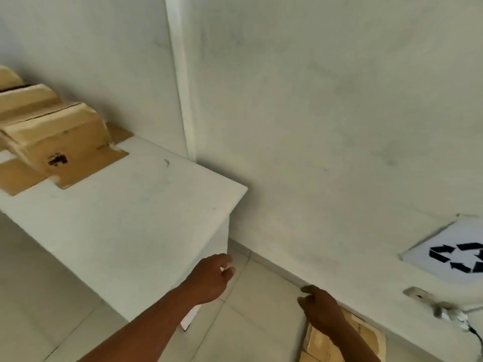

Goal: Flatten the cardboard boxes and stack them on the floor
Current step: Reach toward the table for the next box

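The left hand [210, 279] and right hand [322, 308] hang with fingers loosely curled, grasping nothing. Flattened cardboard [366, 333] lies on the floor [261, 296] just beneath the right fingers. Unflattened boxes [57, 137] stand on the worktop [136, 205], well up-left of the left fingers. Taking the nearest box with both hands seems wisest.

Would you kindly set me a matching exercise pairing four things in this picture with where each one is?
Things:
1 recycling sign
2 left hand
3 standing boxes
4 flattened cardboard

Places:
A on the white table
B on the floor by the wall
C up on the wall
D in the air beside the table's end, holding nothing

Pairs: 1-C, 2-D, 3-A, 4-B.
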`<state>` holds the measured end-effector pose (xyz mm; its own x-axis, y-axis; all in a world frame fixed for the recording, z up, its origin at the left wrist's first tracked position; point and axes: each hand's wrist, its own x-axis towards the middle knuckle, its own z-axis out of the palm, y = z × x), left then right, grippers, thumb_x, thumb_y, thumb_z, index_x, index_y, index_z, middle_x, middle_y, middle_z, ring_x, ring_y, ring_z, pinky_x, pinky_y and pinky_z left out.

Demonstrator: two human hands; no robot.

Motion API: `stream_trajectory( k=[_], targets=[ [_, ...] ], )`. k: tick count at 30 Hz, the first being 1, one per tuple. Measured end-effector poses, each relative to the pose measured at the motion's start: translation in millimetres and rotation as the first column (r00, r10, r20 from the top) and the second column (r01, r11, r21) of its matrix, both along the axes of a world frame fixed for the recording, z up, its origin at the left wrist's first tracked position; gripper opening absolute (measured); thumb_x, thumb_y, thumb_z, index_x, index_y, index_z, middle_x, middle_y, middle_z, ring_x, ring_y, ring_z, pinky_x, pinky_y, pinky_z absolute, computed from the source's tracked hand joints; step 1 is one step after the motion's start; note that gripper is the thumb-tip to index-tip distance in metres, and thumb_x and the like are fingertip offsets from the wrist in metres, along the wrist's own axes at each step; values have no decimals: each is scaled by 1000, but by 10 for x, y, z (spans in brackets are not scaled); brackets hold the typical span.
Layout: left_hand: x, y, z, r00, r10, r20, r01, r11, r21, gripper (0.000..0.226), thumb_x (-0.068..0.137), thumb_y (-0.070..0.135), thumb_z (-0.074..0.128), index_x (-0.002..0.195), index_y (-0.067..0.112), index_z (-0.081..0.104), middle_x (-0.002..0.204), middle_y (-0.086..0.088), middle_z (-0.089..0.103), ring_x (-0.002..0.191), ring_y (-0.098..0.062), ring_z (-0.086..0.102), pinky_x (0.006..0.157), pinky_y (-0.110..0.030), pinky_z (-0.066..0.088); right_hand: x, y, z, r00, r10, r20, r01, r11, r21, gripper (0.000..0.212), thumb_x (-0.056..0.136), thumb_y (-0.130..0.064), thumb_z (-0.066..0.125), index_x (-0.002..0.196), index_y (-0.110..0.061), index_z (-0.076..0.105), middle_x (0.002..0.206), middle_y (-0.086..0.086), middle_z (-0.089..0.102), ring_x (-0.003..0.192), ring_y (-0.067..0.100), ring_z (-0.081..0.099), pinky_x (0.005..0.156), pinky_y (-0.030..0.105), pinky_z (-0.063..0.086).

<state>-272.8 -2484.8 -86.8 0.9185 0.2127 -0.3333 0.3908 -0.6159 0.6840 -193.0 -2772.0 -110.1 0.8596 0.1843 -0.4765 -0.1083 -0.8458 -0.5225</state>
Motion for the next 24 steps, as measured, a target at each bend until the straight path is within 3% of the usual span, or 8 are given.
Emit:
stream_trajectory(
  k=[4, 6, 9, 12, 15, 17, 21, 24],
  targets=[
    [-488, 1229, 75, 992, 120, 35, -121, 992, 36, 36, 96, 43, 53, 129, 29, 56, 116, 8, 60, 97, -8, 61, 80, -15, 41, -110, 1206, 94, 994, 104, 24, -103, 995, -5, 33, 93, -30, 61, 125, -21, 62, 86, -11, 62, 99, 15, 64, 92, 26, 46],
    [-743, 1848, 126, 983, 169, 75, -173, 984, 51, 35, 96, 42, 54, 129, 30, 56, 115, 9, 60, 97, -7, 61, 83, -16, 42, -260, 1851, 145, 988, 150, 26, -150, 989, 5, 35, 94, -30, 61, 128, -21, 60, 92, -8, 62, 97, 14, 63, 95, 27, 47],
    [-1092, 2644, 248, 974, 207, 92, -216, 971, 103, 38, 97, 43, 52, 133, 32, 52, 122, 9, 58, 107, -9, 58, 95, -24, 44, -492, 2692, 242, 979, 202, 16, -202, 979, 28, 37, 95, -28, 60, 132, -20, 57, 85, -11, 62, 91, 12, 62, 87, 24, 46],
    [-1376, 3354, 408, 976, 202, 76, -212, 962, 174, 43, 98, 44, 50, 139, 32, 46, 129, 7, 55, 119, -13, 53, 102, -32, 43, -735, 3445, 307, 957, 290, -1, -290, 957, 29, 39, 95, -27, 59, 134, -19, 56, 80, -13, 63, 88, 8, 60, 92, 24, 46],
    [-1470, 3867, 550, 979, 185, 81, -198, 958, 208, 47, 99, 44, 48, 144, 30, 41, 137, 4, 50, 125, -15, 50, 104, -33, 42, -859, 4040, 398, 910, 413, 20, -413, 910, 22, 41, 98, -31, 56, 137, -18, 53, 83, -23, 55, 117, 11, 56, 104, 22, 38],
    [-1498, 4153, 621, 980, 173, 97, -192, 953, 235, 48, 99, 44, 47, 145, 31, 39, 139, 5, 48, 126, -16, 49, 104, -35, 42, -871, 4404, 462, 889, 456, 44, -456, 890, -4, 41, 98, -35, 56, 136, -21, 53, 86, -23, 54, 126, 11, 50, 103, 19, 35],
    [-1536, 4677, 704, 980, 153, 125, -183, 944, 276, 50, 99, 42, 48, 146, 29, 37, 142, 7, 44, 127, -15, 48, 104, -33, 42, -741, 5063, 522, 856, 511, 77, -510, 860, -39, 35, 96, -38, 57, 128, -22, 59, 83, -18, 59, 103, 5, 51, 93, 18, 41],
    [-1530, 5163, 721, 982, 145, 121, -176, 935, 309, 51, 98, 41, 50, 146, 28, 37, 145, 6, 42, 129, -14, 45, 105, -32, 41, -595, 5565, 509, 840, 534, 96, -533, 845, -40, 32, 96, -37, 58, 124, -22, 61, 82, -18, 57, 97, 5, 51, 93, 20, 43]
  ],
)
